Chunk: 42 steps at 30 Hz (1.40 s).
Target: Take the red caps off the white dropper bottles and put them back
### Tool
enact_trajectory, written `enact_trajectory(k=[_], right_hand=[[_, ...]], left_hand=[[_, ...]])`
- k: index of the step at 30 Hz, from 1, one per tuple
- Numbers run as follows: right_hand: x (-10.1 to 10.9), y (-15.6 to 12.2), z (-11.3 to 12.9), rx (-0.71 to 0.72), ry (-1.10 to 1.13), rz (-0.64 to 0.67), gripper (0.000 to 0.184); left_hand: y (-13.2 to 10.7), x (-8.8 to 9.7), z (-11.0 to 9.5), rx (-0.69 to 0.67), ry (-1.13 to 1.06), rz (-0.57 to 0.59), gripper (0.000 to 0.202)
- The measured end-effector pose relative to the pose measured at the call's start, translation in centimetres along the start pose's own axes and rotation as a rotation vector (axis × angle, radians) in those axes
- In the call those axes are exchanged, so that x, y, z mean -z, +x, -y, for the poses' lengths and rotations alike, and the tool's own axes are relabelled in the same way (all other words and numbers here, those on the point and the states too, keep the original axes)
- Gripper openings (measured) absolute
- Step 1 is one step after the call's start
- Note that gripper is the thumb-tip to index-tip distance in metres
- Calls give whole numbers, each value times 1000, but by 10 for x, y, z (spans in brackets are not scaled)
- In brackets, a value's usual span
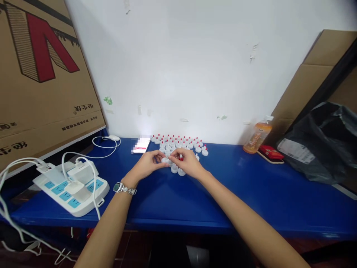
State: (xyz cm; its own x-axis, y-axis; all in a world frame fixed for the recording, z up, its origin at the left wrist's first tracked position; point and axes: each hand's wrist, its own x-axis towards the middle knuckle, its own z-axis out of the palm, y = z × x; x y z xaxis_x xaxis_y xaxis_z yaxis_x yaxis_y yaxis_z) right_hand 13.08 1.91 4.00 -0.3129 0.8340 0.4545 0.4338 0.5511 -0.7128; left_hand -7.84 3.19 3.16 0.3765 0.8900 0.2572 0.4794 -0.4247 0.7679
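My left hand (149,163) pinches a white nozzle cap (166,160) at its side, above the blue table. Close against it, my right hand (188,162) is closed, its thumb and index fingertip at the top of that same cap. Small red tip caps (181,158) show in the curled fingers of the right hand. Just beyond both hands stand several white nozzle caps with red tips (178,141), in loose rows. A few white nozzle caps (181,172) without visible red tips sit under and beside my hands, partly hidden by them.
A phone (142,145) lies behind my left hand. On the left are a white power strip (80,208) with chargers and cables, and a large cardboard box (50,93). To the right stand an orange drink bottle (258,136), a red packet (270,152) and a dark plastic bag (320,141).
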Motion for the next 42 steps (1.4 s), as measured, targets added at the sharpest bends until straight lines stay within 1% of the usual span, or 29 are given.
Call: enact_trajectory(k=[3,6,8,9,11,14,16,18,20,22,24,26,28,31,33,36,37,39,40,42], right_hand=[[-11,1,5,-33,38,9,14],[-16,0,0,-62,41,37,14],[-17,1,-5,-53,9,75,14],[-17,2,-7,-29,-28,103,12],[-17,7,-11,63,-145,176,8],[-18,20,-10,213,-365,289,11],[-19,29,-8,255,-467,328,13],[-19,38,-6,261,-493,342,12],[-16,51,-7,240,-460,335,13],[-14,68,-11,190,-430,289,14],[-14,89,-19,97,-451,208,18],[-20,112,-27,-25,-534,160,21],[-29,131,-33,-103,-630,179,23],[-42,147,-37,-137,-695,225,14],[-44,148,-36,-144,-694,221,9],[-34,136,-27,-143,-636,141,12],[-28,128,-23,-133,-575,88,13],[-15,107,-15,-99,-380,-27,17],[-10,95,-11,-81,-263,-69,19],[-1,70,-8,-46,-27,-71,25]], left_hand=[[-1,1,-2,32,-67,11,47],[-4,2,0,40,-119,79,46],[-5,2,4,41,-83,125,45],[-6,3,6,50,-43,135,45],[-6,3,11,81,44,135,45],[-5,2,18,121,107,137,40],[-4,1,22,134,119,138,37],[-3,0,26,144,136,120,37],[-2,-2,29,148,167,98,38],[-1,-3,31,143,210,80,37],[-2,-4,31,138,255,64,36],[-3,-3,29,136,273,57,37],[-4,-1,27,134,266,53,39],[-4,4,26,129,265,-7,41],[-3,7,25,120,284,-87,40],[0,8,22,61,309,-262,30],[0,7,21,21,315,-328,26],[2,4,17,-70,322,-435,23],[2,2,14,-116,324,-461,27],[6,-2,9,-191,337,-440,40]])
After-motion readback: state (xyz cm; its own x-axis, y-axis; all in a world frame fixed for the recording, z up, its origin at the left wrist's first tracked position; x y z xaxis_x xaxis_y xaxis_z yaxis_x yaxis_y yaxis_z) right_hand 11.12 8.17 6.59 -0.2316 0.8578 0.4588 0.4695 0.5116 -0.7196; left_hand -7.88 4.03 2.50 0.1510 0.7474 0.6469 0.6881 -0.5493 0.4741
